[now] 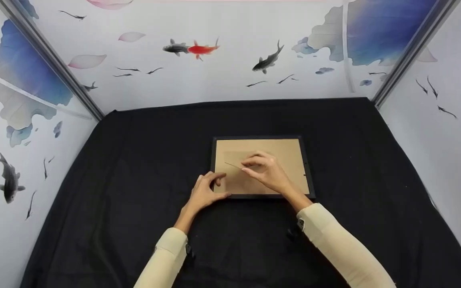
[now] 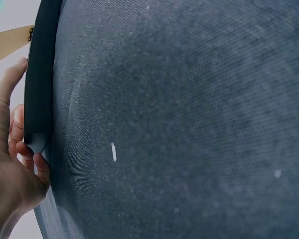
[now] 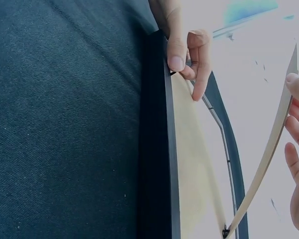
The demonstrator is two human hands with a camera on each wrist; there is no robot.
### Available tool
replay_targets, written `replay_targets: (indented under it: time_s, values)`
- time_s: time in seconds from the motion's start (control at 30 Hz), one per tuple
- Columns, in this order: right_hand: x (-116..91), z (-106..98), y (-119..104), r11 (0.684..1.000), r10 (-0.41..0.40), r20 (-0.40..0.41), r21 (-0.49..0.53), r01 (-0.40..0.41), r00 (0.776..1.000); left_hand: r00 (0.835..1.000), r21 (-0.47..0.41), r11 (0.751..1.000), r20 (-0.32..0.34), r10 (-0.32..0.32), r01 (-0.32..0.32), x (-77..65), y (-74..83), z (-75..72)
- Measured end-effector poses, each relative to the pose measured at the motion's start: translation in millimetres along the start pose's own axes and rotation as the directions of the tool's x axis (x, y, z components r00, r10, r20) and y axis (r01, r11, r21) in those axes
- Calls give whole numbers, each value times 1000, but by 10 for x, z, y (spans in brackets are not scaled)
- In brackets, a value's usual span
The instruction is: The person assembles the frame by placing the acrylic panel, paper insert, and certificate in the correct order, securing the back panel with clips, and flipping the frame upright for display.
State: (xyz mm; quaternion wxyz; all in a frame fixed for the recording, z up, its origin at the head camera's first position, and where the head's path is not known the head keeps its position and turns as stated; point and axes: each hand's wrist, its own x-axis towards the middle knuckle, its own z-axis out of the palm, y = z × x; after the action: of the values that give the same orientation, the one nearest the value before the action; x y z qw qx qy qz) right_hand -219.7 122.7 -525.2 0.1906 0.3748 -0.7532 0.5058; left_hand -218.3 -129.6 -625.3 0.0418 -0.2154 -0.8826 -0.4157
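A black picture frame (image 1: 258,196) lies face down, its brown backing board (image 1: 280,146) uppermost. My left hand (image 1: 203,193) holds its near left corner, thumb along the near edge and fingers over the board's left side. The right hand (image 1: 268,173) pinches the free end of the fold-out stand (image 3: 265,167) between thumb and fingers. In the right wrist view this stand is a thin, slightly bowed strip raised at an angle from the board, its lower end at a small dark hinge (image 3: 225,231). From the head, the strip's edge shows as a thin line.
Beneath the frame spreads a black cloth (image 1: 142,172) covering the table, with a few small pale specks. White panels (image 1: 222,80) printed with fish and leaves stand at the back and both sides, joined by grey metal posts (image 1: 60,68).
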Motion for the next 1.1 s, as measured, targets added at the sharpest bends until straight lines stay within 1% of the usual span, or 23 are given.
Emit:
replay_targets:
  time_s: [0.17, 0.3, 0.37, 0.5, 0.63, 0.73, 0.83, 0.93, 1.1]
  values:
    - [24, -56, -28, 1000, -20, -45, -13, 19, 999, 1000, -25, 1000, -4, -2, 2, 0, 0, 13]
    - [50, -116, -35, 999, -42, -104, -32, 39, 994, 1000, -23, 1000, -10, 2, -2, -4, -7, 16]
    - [55, -143, -4, 998, -49, -136, -47, 43, 989, 1000, -18, 1000, -8, 2, -2, -5, -7, 15]
    - [80, -203, -1, 997, -49, -195, -62, 38, 980, 1000, -38, 999, 0, 7, -7, 0, -18, 18]
    - [107, -262, -24, 997, -45, -226, -65, 31, 973, 1000, -68, 998, 1, 7, -6, 4, -27, 25]
    - [121, -307, -17, 997, -47, -253, -70, 30, 966, 1000, -68, 998, -1, 8, -8, 4, -20, 28]
    - [135, -341, -4, 997, -51, -265, -67, 34, 963, 1000, -57, 998, -9, 6, -7, 2, -6, 28]
    - [144, -352, 2, 998, -51, -253, -57, 38, 966, 1000, -48, 999, -20, -4, 3, -2, -3, 31]
    - [145, -343, -4, 997, -56, -234, -59, 43, 971, 999, -62, 998, -28, -20, 18, -10, 15, 22]
